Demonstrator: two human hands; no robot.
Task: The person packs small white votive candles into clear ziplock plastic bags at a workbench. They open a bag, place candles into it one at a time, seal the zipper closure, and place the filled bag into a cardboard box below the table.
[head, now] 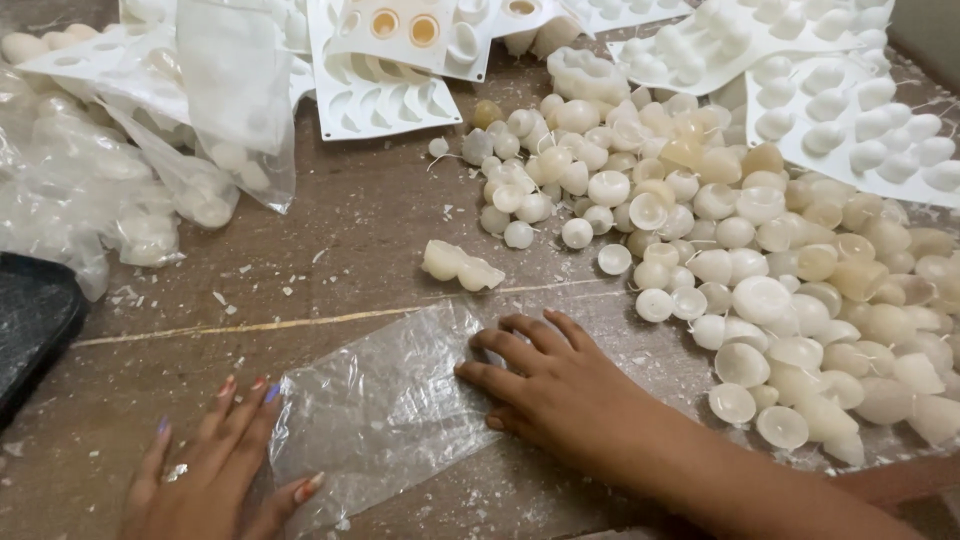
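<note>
Hands (400, 430) on plastic bag (385, 400), candles (740, 250) beside.

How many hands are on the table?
2: the left hand on the clear plastic bag's left edge, the right hand pressing its right edge.

Clear crinkled plastic bag (385, 410), lying flat and empty near the front edge of the brown worktop (330, 260), dusted with white wax crumbs, both side edges pinned down
</note>
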